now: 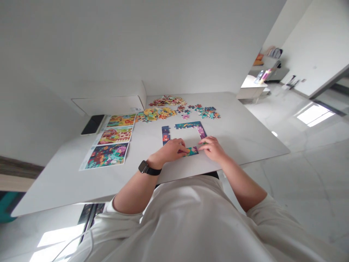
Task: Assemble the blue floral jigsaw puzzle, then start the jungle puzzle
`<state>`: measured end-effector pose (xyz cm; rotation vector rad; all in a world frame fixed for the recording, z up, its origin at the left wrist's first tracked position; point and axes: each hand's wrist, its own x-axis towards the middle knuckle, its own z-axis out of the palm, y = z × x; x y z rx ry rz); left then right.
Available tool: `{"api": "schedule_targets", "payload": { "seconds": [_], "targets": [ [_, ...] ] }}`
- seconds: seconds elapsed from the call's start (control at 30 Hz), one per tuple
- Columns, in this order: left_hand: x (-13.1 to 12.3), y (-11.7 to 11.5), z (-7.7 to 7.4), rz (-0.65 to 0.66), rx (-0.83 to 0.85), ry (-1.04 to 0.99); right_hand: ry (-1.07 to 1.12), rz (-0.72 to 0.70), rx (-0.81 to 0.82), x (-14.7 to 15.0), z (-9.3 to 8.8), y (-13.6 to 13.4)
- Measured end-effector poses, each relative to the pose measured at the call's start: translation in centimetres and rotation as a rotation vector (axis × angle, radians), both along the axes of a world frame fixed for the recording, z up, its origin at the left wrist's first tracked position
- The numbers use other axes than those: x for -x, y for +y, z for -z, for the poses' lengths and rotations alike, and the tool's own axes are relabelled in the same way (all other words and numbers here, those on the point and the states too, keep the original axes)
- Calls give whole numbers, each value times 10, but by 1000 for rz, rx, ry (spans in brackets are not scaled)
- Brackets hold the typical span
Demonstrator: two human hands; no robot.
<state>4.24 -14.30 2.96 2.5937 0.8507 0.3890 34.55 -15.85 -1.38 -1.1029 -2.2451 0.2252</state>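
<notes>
On the table lies a part-built jigsaw frame, with a dark blue top strip (188, 125), a purple right side (201, 131) and a left side (165, 134) showing an orange-red figure. A gap separates the left side from the top strip. My left hand (174, 149), with a black watch (147, 168) on its wrist, has curled fingers pressed on the colourful bottom strip (193, 151) and covers its left part. At the lower right corner, my right hand (212, 147) pinches a puzzle piece, mostly hidden by the fingers.
Loose pieces lie behind the frame: a red pile (168, 100), a yellow pile (158, 113) and a teal pile (208, 112). At left are a picture sheet (107, 155), more printed pictures and a dark phone (93, 124). A white box (109, 104) stands against the wall.
</notes>
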Motion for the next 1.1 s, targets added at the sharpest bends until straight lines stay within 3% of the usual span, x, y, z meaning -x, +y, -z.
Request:
{"api": "schedule_targets", "payload": {
  "seconds": [0.2,0.33,0.43,0.53,0.63,0.73,0.8,0.87,1.0,1.1],
  "targets": [
    [0,2,6,-7,-13,-34,-56,-20,19,5,1,-1],
    [1,8,4,-8,-29,-78,-108,-69,22,3,-9,2],
    [7,16,-13,-68,-35,-195,-106,-140,48,-2,-29,12],
    [15,27,-41,-184,-4,-263,-62,-156,74,-12,-56,36],
    [24,44,-70,-336,4,-247,-74,-58,99,-24,-82,73],
    [30,66,-84,-480,-63,-239,-100,165,141,-38,-99,117],
    [33,82,-82,-557,-105,-251,-91,340,176,-46,-105,146],
    [37,96,-71,-613,-117,-263,-70,478,200,-54,-107,172],
    [49,110,-32,-707,-77,-273,-52,623,233,-63,-96,210],
    [60,113,-6,-798,-31,-300,-87,677,347,-67,-81,223]
  ]
}}
